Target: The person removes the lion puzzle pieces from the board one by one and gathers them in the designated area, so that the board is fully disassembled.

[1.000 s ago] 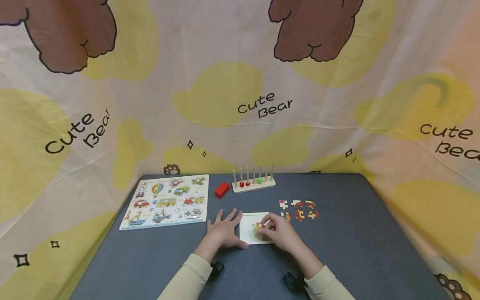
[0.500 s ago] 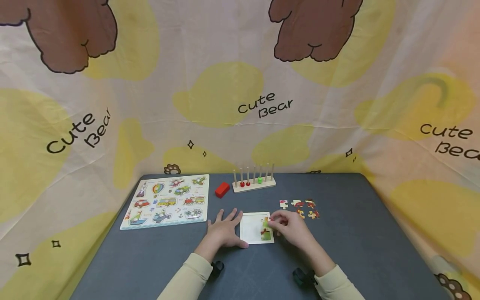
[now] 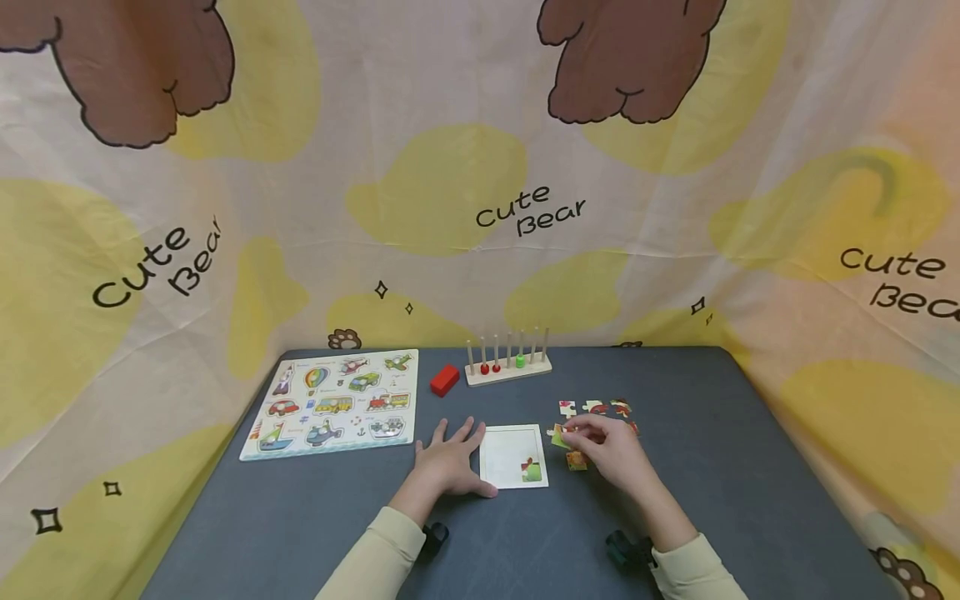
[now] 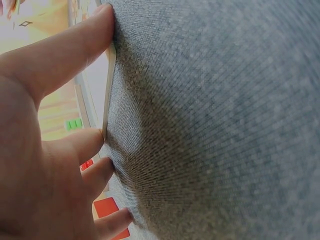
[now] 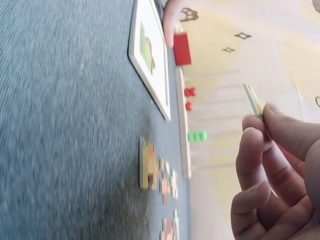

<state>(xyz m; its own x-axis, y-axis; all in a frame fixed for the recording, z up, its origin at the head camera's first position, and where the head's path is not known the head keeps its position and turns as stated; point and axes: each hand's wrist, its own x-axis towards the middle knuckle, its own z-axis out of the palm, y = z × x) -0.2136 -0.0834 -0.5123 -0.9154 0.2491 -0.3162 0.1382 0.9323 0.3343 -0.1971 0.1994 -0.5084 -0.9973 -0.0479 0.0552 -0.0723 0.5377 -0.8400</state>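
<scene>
My left hand [image 3: 448, 464] lies with fingers spread at the left side of a white puzzle tray [image 3: 498, 446], thumb at its lower edge. In the left wrist view the thumb [image 4: 75, 52] and a fingertip touch the tray's rim. A green and red jigsaw piece [image 3: 532, 472] sits in the tray's lower right corner. To the right of the tray, my right hand [image 3: 611, 454] pinches a yellow-green jigsaw piece [image 5: 255, 104] between thumb and fingers, raised above the table. Below that hand lies an orange-brown piece [image 3: 576, 462].
Several loose jigsaw pieces [image 3: 596, 407] lie right of the tray, partly hidden by my right hand. A vehicle picture board [image 3: 330, 404] lies at the left. Behind the tray are a red block [image 3: 444, 380] and a peg rack [image 3: 508, 370] with red and green beads.
My right hand has moved right, from over the tray to beside it, with the yellow-green jigsaw piece still pinched. My left hand has stayed in place.
</scene>
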